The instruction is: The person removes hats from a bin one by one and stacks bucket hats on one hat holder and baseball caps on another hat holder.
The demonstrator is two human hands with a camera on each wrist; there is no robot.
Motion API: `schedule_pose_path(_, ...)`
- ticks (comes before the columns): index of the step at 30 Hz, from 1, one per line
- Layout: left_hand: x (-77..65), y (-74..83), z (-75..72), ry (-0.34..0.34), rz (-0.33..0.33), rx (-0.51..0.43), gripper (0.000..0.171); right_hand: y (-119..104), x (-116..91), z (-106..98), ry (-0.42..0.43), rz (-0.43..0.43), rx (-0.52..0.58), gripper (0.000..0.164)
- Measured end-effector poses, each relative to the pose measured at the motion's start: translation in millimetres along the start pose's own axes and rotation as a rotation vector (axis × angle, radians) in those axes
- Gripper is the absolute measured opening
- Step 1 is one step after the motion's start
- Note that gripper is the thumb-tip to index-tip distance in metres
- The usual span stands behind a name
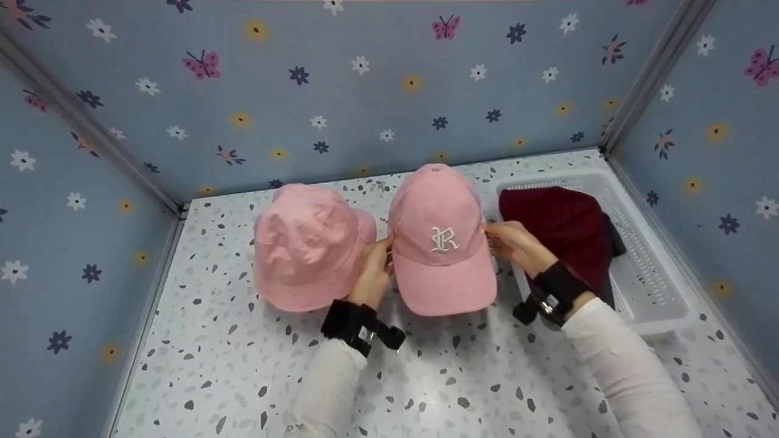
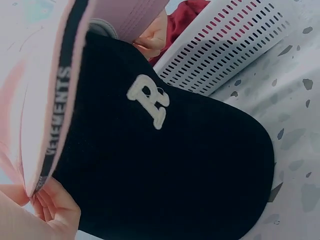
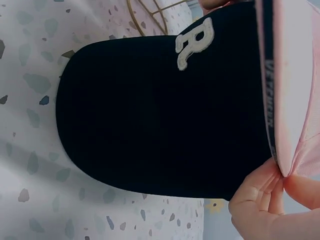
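Note:
Both hands hold a pink baseball cap [image 1: 435, 210] with a white embroidered letter, one at each side of its lower edge. My left hand [image 1: 372, 277] pinches the cap's left edge, close to a pink bucket hat [image 1: 304, 243]. On the opposite side my right hand [image 1: 517, 243] pinches the right edge, beside the basket. Under the pink cap is a black cap [image 2: 170, 170] with a cream letter on its front; the pink cap hides it in the head view. A dark lettered band [image 2: 60, 100] lines the pink cap's inside.
A white perforated plastic basket [image 1: 663, 304] stands at the right, with a dark red cap [image 1: 554, 225] and something dark grey in it. Part of a gold wire stand [image 3: 145, 15] shows in the right wrist view. Flowered panels [image 1: 377, 91] enclose the speckled tabletop [image 1: 207, 340].

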State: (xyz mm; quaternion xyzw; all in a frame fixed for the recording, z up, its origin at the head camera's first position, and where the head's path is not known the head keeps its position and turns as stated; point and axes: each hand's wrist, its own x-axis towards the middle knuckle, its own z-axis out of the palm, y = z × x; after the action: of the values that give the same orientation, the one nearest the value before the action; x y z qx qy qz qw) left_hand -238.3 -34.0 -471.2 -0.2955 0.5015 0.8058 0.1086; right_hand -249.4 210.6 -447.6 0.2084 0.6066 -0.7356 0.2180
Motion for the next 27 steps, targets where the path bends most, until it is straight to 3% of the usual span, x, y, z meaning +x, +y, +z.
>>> schedule_pose_path(10, 2.6, -2.4, -3.0, 0.004, 0.035, 0.008, 0.008, 3, 3, 0, 0.000, -0.025, -0.078, 0.026)
schedule_pose_path(21, -6.7, -3.3, -2.1, 0.001, -0.003, -0.040, 0.016, 1, -2, -2, -0.043, 0.012, 0.032, 0.031)
schedule_pose_path(27, -10.4, -6.8, -7.4, 0.008, 0.038, -0.010, 0.016, 0, -5, -3, -0.043, 0.025, 0.057, 0.028)
